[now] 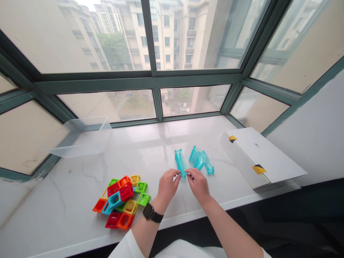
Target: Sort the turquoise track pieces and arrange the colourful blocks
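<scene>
A straight, clear turquoise toy track piece (181,160) lies lengthwise on the white sill in front of me. My left hand (170,182) pinches its near end from the left, thumb and fingertips together. On the other side of that end, my right hand (197,182) pinches it too. Just to the right rest curved turquoise track pieces (197,157), with a narrower turquoise piece (208,164) against them. Whether the curved ones are stacked I cannot tell. To the left of my left hand sits a pile of coloured blocks with round openings (120,200).
A transparent plastic bin (86,148) stands at the back left by the window. A white box (264,154) with yellow and black tape lies at the right. The marble-patterned sill (80,182) ends at a front edge close to my body, below the window frames.
</scene>
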Tool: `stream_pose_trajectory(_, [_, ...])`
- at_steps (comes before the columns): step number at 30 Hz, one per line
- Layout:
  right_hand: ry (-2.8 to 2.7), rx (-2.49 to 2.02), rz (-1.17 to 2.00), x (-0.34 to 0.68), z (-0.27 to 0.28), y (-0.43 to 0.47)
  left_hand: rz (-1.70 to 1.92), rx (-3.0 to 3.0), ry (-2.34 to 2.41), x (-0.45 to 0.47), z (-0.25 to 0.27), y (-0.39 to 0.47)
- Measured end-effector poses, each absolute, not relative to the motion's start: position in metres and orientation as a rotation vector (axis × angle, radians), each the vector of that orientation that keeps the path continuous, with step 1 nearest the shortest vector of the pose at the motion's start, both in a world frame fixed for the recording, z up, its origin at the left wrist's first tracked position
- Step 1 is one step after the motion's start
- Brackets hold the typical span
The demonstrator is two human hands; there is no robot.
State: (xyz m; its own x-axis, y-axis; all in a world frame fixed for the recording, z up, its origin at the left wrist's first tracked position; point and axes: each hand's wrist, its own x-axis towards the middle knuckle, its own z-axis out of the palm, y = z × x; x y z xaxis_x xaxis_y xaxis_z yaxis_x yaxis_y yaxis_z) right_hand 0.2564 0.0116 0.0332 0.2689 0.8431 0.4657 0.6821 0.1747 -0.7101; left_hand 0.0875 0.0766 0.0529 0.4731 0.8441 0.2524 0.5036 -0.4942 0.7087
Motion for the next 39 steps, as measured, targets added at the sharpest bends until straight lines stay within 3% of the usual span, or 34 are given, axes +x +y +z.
stream_pose_trajectory(39, [-1.481,-1.633,0.272,0.259,0.016,0.021,0.721,2.201,1.216,0.091,0.035,0.086])
